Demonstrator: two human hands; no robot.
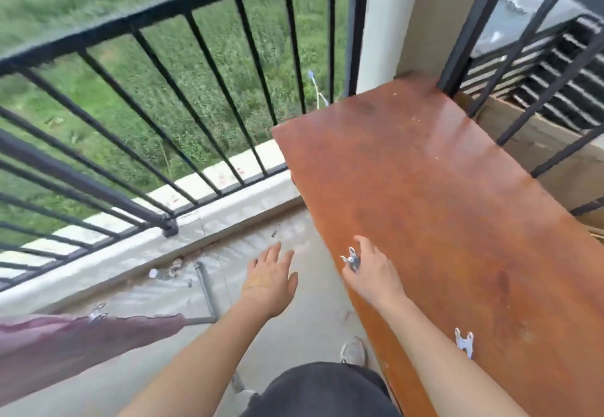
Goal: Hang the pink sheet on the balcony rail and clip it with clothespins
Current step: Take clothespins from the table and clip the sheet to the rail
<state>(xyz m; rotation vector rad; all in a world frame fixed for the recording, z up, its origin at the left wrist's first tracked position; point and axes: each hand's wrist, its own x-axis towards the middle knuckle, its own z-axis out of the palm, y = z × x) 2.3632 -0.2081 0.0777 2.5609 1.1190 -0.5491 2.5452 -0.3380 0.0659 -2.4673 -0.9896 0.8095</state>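
The pink sheet [75, 344] hangs over a grey bar at the lower left, with one clothespin [97, 312] clipped on its top edge. My right hand [372, 272] hovers at the near edge of the reddish-brown table and pinches a pale blue-white clothespin [352, 260] between thumb and fingers. Another clothespin [464, 342] lies on the table beside my right forearm. My left hand [269, 277] is spread open above the concrete floor, holding nothing. The black balcony rail [157, 12] runs across the top left.
The reddish-brown table [425, 187] fills the right side, against a white column [389, 17] and a dark louvred grille [562, 83]. A grey pipe [206, 289] lies on the floor by the low concrete kerb [137, 253]. Grass lies far below the bars.
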